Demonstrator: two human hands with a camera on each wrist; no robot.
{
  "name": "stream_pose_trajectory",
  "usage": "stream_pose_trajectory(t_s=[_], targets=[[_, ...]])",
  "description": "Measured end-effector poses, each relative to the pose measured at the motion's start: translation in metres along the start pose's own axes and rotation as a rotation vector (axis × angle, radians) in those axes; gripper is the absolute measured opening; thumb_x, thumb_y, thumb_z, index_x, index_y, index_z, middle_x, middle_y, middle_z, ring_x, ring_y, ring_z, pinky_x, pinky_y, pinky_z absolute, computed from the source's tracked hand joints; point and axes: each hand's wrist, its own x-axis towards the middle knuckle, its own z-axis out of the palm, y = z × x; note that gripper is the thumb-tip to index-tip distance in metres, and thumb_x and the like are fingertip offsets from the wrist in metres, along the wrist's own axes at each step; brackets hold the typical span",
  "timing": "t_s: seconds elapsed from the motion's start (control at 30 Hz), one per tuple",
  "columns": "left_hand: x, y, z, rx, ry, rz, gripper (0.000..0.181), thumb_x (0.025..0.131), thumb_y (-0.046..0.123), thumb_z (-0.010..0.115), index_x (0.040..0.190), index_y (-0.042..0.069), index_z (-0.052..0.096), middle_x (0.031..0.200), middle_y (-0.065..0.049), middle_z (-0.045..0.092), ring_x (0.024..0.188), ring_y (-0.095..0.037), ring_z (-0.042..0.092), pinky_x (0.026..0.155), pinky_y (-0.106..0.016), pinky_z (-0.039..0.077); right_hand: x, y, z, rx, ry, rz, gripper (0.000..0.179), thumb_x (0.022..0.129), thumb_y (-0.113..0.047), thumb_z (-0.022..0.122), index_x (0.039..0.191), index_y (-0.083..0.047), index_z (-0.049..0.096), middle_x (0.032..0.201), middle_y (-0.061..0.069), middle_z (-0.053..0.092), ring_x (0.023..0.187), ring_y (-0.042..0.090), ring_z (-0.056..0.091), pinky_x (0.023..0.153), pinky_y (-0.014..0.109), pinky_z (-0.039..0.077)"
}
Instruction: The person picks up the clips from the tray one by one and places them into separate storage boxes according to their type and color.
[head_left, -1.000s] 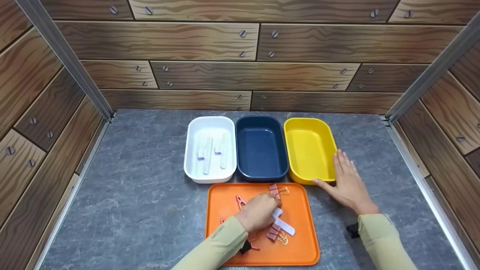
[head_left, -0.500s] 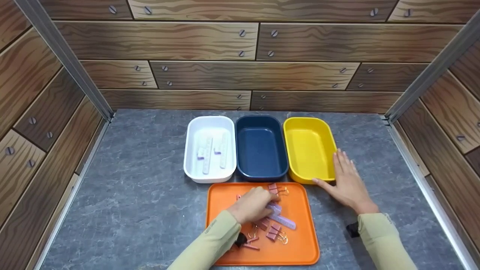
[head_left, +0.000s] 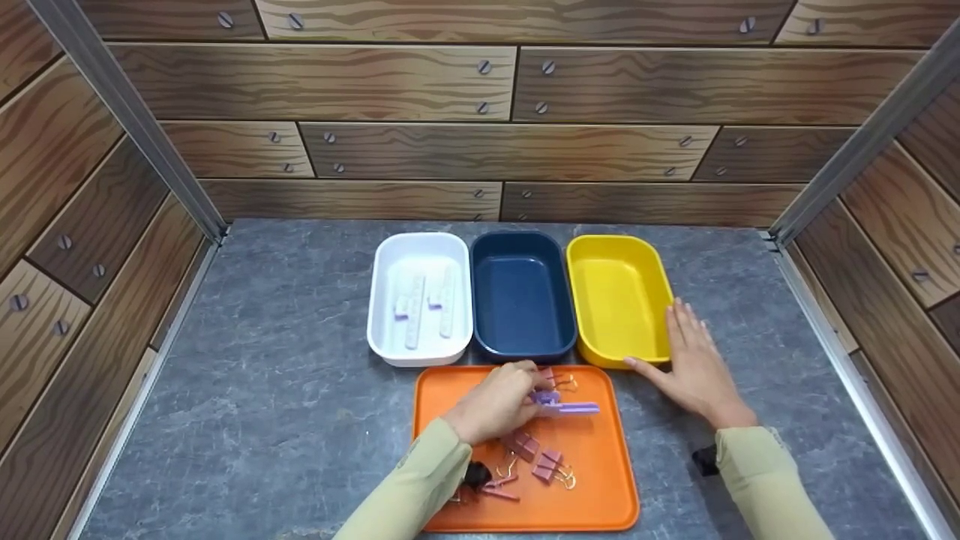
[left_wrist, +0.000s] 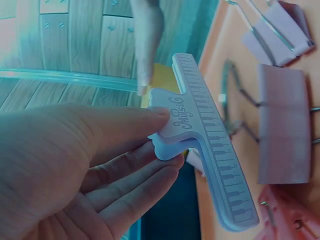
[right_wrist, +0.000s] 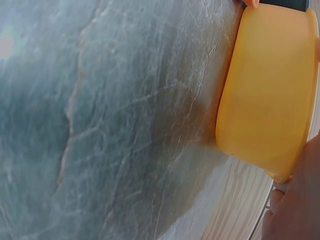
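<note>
Over the orange tray (head_left: 592, 502), my left hand (head_left: 499, 405) pinches a purple music clip (head_left: 576, 409) by its grip end. In the left wrist view the clip (left_wrist: 212, 135) shows a long bar printed with piano keys and the word "Music"; my thumb lies on top, fingers beneath. Pink binder clips (head_left: 549, 466) with gold wire handles lie on the tray below. My right hand (head_left: 697, 367) has its fingers extended and rests against the right side and front corner of the yellow bin (head_left: 622, 300).
A white bin (head_left: 420, 358) holds two similar clips (head_left: 448, 304). Between it and the yellow bin stands a dark blue bin (head_left: 525, 300), with its inside bare. A red-pink plastic clip (left_wrist: 287, 220) lies near the binder clips. Wood-patterned walls (head_left: 405, 82) enclose the grey table.
My left hand has lifted the purple music clip from among the binder clips and moved slightly toward the bins, turning the clip. My right hand has stayed at the yellow bin.
</note>
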Motion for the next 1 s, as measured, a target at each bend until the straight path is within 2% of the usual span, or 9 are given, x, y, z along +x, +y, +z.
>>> stream_pose_trajectory(t_s=[0.13, 0.37, 0.53, 0.83, 1.0], targets=[[-0.004, -0.001, -0.009, -0.042, 0.039, -0.037, 0.026, 0.094, 0.010, 0.074, 0.119, 0.004, 0.075, 0.107, -0.002, 0.069, 0.094, -0.013, 0.063, 0.083, -0.019, 0.052, -0.001, 0.000, 0.000, 0.007, 0.002, -0.005, 0.112, 0.092, -0.069, 0.058, 0.160, 0.006, 0.010, 0.167, 0.026, 0.005, 0.152, 0.043, 0.007, 0.122, 0.058, 0.008], [-0.011, -0.008, -0.025, -0.053, 0.130, -0.115, 0.024, 0.092, 0.010, 0.075, 0.116, 0.007, 0.077, 0.100, 0.001, 0.067, 0.093, -0.015, 0.063, 0.084, -0.024, 0.052, -0.001, 0.000, 0.000, 0.011, 0.021, -0.026, 0.110, 0.093, -0.066, 0.060, 0.159, 0.008, 0.012, 0.166, 0.026, 0.007, 0.152, 0.042, 0.007, 0.122, 0.058, 0.008], [-0.015, -0.014, -0.034, -0.106, 0.233, -0.146, 0.025, 0.091, 0.008, 0.077, 0.115, 0.007, 0.077, 0.099, 0.000, 0.067, 0.092, -0.012, 0.063, 0.083, -0.022, 0.054, 0.000, 0.000, 0.001, 0.008, 0.024, -0.027, 0.110, 0.093, -0.066, 0.060, 0.159, 0.008, 0.013, 0.166, 0.027, 0.008, 0.152, 0.043, 0.007, 0.122, 0.058, 0.009], [-0.027, -0.026, -0.051, -0.236, 0.419, -0.205, 0.027, 0.090, 0.006, 0.078, 0.116, 0.004, 0.076, 0.102, -0.005, 0.069, 0.090, -0.017, 0.065, 0.081, -0.037, 0.059, 0.000, 0.000, 0.000, 0.010, 0.020, -0.027, 0.111, 0.093, -0.067, 0.060, 0.160, 0.007, 0.011, 0.166, 0.027, 0.007, 0.152, 0.044, 0.007, 0.122, 0.057, 0.007], [-0.033, -0.034, -0.059, -0.257, 0.514, -0.217, 0.027, 0.090, 0.005, 0.078, 0.116, 0.003, 0.076, 0.100, -0.006, 0.070, 0.090, -0.019, 0.068, 0.082, -0.038, 0.059, 0.000, 0.000, 0.000, 0.015, 0.023, -0.027, 0.111, 0.093, -0.066, 0.061, 0.160, 0.007, 0.011, 0.166, 0.027, 0.006, 0.152, 0.043, 0.006, 0.122, 0.058, 0.007]])
